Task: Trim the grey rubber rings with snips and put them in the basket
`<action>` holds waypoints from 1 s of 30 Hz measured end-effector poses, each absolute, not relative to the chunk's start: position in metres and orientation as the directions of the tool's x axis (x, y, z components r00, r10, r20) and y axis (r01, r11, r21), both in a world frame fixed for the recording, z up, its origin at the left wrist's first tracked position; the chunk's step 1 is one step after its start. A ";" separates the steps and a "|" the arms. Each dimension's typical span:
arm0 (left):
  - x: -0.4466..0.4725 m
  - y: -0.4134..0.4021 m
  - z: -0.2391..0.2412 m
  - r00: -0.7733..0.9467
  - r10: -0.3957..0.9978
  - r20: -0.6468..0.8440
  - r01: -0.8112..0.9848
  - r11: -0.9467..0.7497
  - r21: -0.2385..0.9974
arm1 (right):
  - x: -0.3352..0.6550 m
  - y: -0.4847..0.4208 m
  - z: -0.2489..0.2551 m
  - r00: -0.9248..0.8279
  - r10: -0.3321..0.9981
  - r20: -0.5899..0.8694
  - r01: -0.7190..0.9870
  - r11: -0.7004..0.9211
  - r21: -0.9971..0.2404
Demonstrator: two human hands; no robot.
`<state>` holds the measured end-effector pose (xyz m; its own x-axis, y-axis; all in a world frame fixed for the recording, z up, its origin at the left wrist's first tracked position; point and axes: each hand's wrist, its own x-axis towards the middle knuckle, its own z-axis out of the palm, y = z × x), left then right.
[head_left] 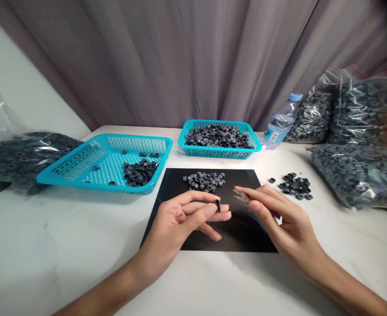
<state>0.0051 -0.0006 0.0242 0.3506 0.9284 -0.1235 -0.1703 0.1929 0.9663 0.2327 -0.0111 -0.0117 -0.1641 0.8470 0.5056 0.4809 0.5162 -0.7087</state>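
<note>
My left hand [183, 217] hovers over a black mat [246, 180] and pinches one small dark grey ring [217, 205] between thumb and fingertips. My right hand [279, 215] is just to its right, fingers closed around a small thin metal tool [241, 196] whose tip points at the ring. A little heap of grey rings [205, 181] lies on the far part of the mat, beyond both hands.
A turquoise basket [81, 162] with a few rings sits at the left, a fuller turquoise basket [220, 151] behind the mat. Another small pile of rings [295, 186] lies right of the mat. A water bottle [281, 123] and clear bags of rings [354, 171] crowd the right; another bag [22, 156] is far left.
</note>
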 end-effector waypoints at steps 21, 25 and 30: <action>0.008 -0.008 0.022 0.309 0.951 -0.029 -0.064 0.051 0.997 | 0.229 -0.021 -0.009 -0.294 0.774 0.560 0.428 0.631 -0.647; 0.008 -0.009 0.022 0.296 0.955 -0.031 -0.040 0.044 0.998 | 0.228 -0.021 -0.009 -0.285 0.775 0.564 0.438 0.628 -0.643; 0.008 -0.009 0.022 0.263 0.965 -0.016 -0.006 0.018 1.000 | 0.229 -0.021 -0.010 -0.302 0.771 0.561 0.421 0.636 -0.647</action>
